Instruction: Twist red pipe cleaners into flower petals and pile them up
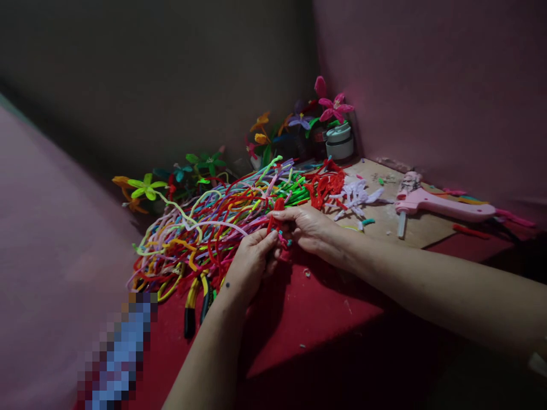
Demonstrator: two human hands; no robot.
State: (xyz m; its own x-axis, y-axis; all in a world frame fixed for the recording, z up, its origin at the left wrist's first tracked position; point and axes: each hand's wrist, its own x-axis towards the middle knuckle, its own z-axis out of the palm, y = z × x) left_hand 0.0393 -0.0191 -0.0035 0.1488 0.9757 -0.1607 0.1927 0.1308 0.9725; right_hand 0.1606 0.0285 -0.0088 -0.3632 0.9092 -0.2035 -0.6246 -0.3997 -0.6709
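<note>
My left hand (255, 253) is closed, its thumb and fingers pinching the lower part of a red pipe cleaner piece (279, 205). Fuzzy and bent, the piece stands up between both hands. From the other side my right hand (314, 230) pinches it too, thumb and forefinger pressed near its top. Small teal and pink bits show below, between the fingers; I cannot tell whether they belong to the same piece. Just behind the hands spreads a tangled heap of many-coloured pipe cleaners (213, 216).
Pliers (191, 307) with yellow and black handles lie left of my left wrist. A pink glue gun (448, 206) rests on a brown board (384, 228), near red flower pieces (327, 188) and white ones (356, 196). Finished flowers and a lidded grey container (339, 142) stand along the wall.
</note>
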